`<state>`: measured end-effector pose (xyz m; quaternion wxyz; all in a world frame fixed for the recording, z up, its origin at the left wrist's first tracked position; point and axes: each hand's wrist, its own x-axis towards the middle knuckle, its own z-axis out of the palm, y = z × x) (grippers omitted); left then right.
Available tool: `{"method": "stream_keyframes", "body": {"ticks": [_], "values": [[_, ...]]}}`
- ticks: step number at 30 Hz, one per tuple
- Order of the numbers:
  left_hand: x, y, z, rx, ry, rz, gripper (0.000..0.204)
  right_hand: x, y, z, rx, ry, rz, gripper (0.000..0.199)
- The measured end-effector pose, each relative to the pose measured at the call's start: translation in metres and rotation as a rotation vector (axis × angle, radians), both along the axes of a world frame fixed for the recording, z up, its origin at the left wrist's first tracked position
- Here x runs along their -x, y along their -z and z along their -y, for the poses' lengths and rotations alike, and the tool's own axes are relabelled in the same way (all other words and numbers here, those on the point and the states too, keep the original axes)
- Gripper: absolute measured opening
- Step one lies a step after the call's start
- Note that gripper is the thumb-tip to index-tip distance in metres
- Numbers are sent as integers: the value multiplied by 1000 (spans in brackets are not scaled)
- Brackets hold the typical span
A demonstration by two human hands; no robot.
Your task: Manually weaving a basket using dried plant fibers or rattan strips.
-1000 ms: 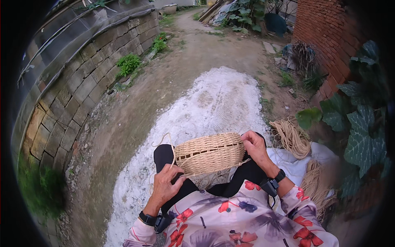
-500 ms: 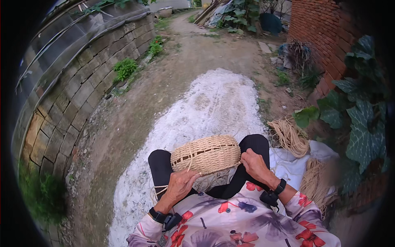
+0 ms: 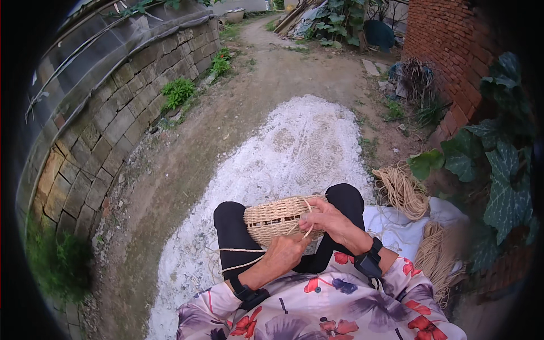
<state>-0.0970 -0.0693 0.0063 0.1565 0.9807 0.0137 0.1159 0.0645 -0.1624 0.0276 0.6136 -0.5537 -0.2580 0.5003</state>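
A woven basket [image 3: 271,215] of pale straw cord lies on its side between my knees, a slotted gap running along its wall. My right hand [image 3: 335,225] is over the basket's right end, thumb and fingers pinching a strand of cord [image 3: 309,207] that loops up there. Just below it, my left hand [image 3: 287,252] has its fingers closed at the basket's near edge. They seem to grip the rim or the cord; the fingertips are partly hidden. Loose cord trails left across my dark trouser leg.
Coils of straw cord [image 3: 403,191] and a looser bundle [image 3: 436,255] lie by a white cloth [image 3: 394,226] at my right. White powdery ground [image 3: 306,141] spreads ahead. A block wall [image 3: 113,127] stands left, a brick wall [image 3: 439,51] and large leaves right.
My left hand has moved right along the basket's near edge. My right hand has shifted left over the basket and now pinches a raised cord loop. The basket has turned slightly.
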Motion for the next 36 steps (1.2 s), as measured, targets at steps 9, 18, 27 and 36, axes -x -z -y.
{"method": "stream_keyframes", "body": {"ticks": [9, 18, 27, 36], "values": [[45, -11, -6, 418, -184, 83, 22, -94, 12, 43, -350, 431, -367, 22], [87, -13, -12, 314, -129, -153, 12, -131, 48, 73, -346, 633, -407, 20], [61, -26, -34, 102, -169, 61, 17, -71, 25, 65, -201, 259, 144, 23], [6, 2, -11, 112, -111, 104, 15, -12, 36, 40, -61, 236, 908, 10]]}}
